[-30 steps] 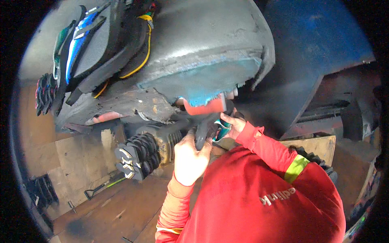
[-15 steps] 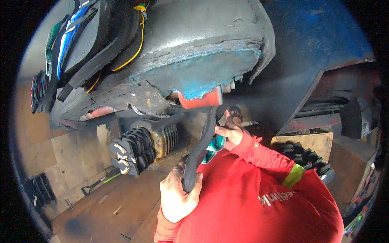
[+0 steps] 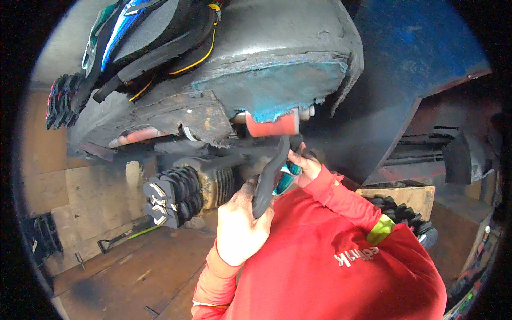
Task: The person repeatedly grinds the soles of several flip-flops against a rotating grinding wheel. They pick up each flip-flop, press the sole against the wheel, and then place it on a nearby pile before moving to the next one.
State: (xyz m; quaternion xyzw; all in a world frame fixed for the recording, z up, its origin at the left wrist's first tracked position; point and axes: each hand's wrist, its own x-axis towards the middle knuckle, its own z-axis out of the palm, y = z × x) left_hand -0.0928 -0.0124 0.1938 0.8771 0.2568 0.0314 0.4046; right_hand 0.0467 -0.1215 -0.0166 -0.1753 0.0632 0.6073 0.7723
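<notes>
Both my hands hold one sandal (image 3: 270,178) with a thick black sole and teal-green striped straps, its sole edge up. My left hand (image 3: 241,226), darkened with dust, is closed round the lower end. My right hand (image 3: 308,169) grips it near the straps and the far end, its fingertips partly hidden. Just above the sandal's far end is a red sanding belt (image 3: 273,126) on a roller, under a grey, dusty machine cover (image 3: 277,40) with a ragged blue cloth flap (image 3: 272,88). Whether the sole touches the belt, I cannot tell.
Several black sandals (image 3: 154,45) lie on the cover at upper left. Sandals with cream straps (image 3: 162,200) hang in a row below left. A wooden box (image 3: 400,197) with dark soles stands at right. A blue dusty panel (image 3: 410,48) rises beyond; a green-handled tool (image 3: 144,231) lies left.
My left hand and the sandal's lower end have moved up and slightly right, toward the belt. My right hand still grips the far end. The view has shifted a little.
</notes>
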